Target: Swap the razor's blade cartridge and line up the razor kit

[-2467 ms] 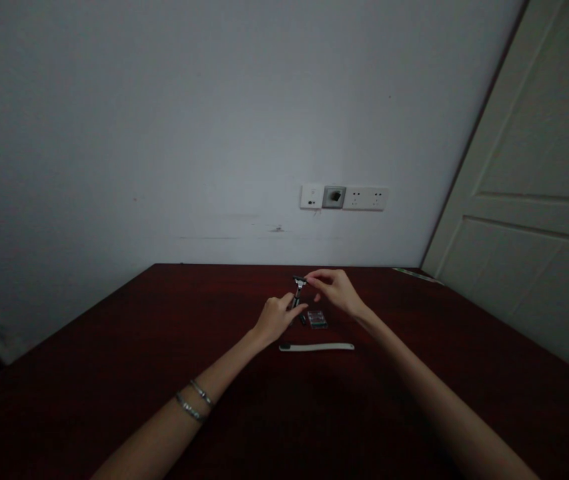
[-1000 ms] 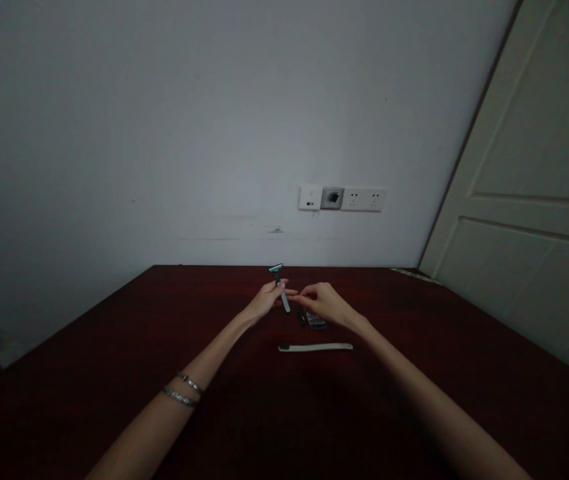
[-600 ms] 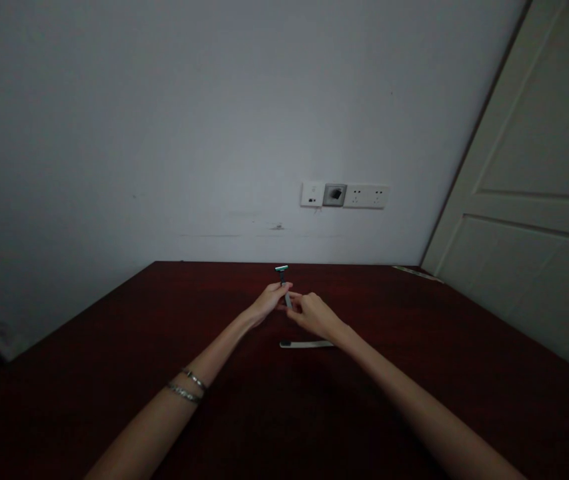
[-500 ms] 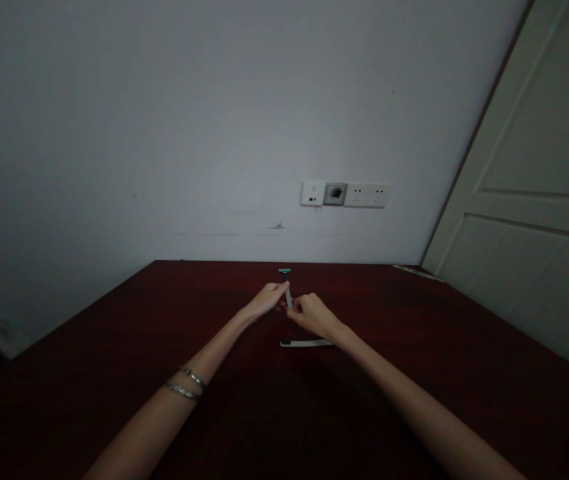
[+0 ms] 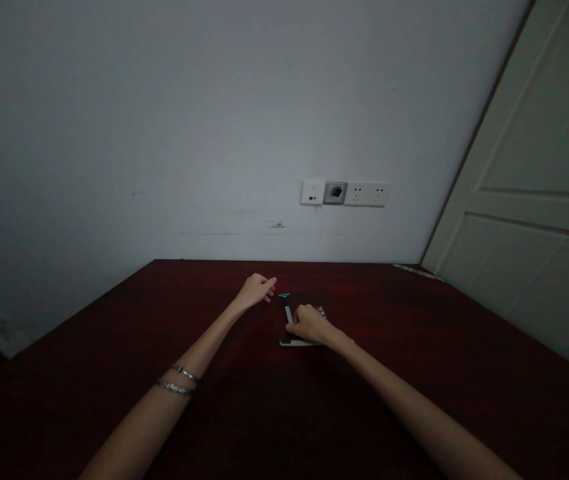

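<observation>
Lower than before, the razor (image 5: 288,313) looks grey-handled and dark-headed.

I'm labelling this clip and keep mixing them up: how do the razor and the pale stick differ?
The razor points toward the wall; the pale stick lies crosswise. The right hand grips the razor, while the pale stick rests on the table. Both look slim, with a darker end.

Lighting is dim. The wall (image 5: 244,120) is palest centrally, darkening toward the left edge. The tabletop (image 5: 244,427) falls near-black in the foreground. Upper right corner is shadowed; small details are soft.
</observation>
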`<action>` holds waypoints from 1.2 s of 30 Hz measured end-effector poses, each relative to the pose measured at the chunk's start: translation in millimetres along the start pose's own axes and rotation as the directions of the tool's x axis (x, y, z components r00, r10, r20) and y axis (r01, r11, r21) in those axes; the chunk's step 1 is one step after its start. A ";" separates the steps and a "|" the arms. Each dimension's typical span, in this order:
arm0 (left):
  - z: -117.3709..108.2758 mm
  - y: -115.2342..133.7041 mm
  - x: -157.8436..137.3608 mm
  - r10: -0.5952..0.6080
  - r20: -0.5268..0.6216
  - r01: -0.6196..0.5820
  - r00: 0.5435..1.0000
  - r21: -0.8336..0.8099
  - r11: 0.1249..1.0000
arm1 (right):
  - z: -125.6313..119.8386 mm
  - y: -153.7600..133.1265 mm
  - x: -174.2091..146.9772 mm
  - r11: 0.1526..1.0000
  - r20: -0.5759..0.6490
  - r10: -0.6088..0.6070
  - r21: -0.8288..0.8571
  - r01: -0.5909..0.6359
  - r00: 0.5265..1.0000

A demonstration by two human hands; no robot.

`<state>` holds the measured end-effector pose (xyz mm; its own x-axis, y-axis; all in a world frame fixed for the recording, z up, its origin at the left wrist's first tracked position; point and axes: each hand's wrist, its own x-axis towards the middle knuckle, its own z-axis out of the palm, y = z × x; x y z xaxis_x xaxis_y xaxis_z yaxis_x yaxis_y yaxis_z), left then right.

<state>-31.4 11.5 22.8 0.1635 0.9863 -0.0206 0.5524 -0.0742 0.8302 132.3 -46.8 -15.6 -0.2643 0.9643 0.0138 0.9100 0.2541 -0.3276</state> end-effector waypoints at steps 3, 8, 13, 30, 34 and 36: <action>0.2 -0.1 -0.4 0.016 -0.006 -0.016 1.000 0.011 1.000 | 0.3 0.2 0.3 1.000 -0.010 -0.027 -0.001 0.027 1.000; 0.9 -1.8 -0.6 0.037 -0.003 -0.037 0.999 0.017 0.999 | 3.2 1.1 1.3 0.998 -0.037 -0.069 0.003 0.069 0.997; 2.1 -3.4 -2.3 0.115 0.016 -0.116 0.993 0.074 0.991 | 5.6 0.2 1.2 0.996 -0.040 -0.082 0.016 0.083 0.996; 57.0 -8.6 -13.6 0.502 0.321 -0.595 0.803 0.491 0.637 | -76.9 76.6 -13.2 0.961 -0.186 0.106 0.270 -0.053 0.977; 64.2 -4.1 -8.5 0.528 0.285 -0.596 0.800 0.481 0.643 | -71.9 84.3 -15.3 0.960 -0.187 0.087 0.278 -0.032 0.979; 66.1 -4.9 -4.4 0.559 0.254 -0.610 0.789 0.427 0.667 | -70.1 86.8 -15.3 0.959 -0.182 0.080 0.281 -0.026 0.980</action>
<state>19.1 -2.1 -18.0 0.6454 0.6996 0.3066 0.6178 -0.7142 0.3290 237.7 -34.4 22.0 -0.1285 0.9789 0.1591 0.7902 0.1980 -0.5800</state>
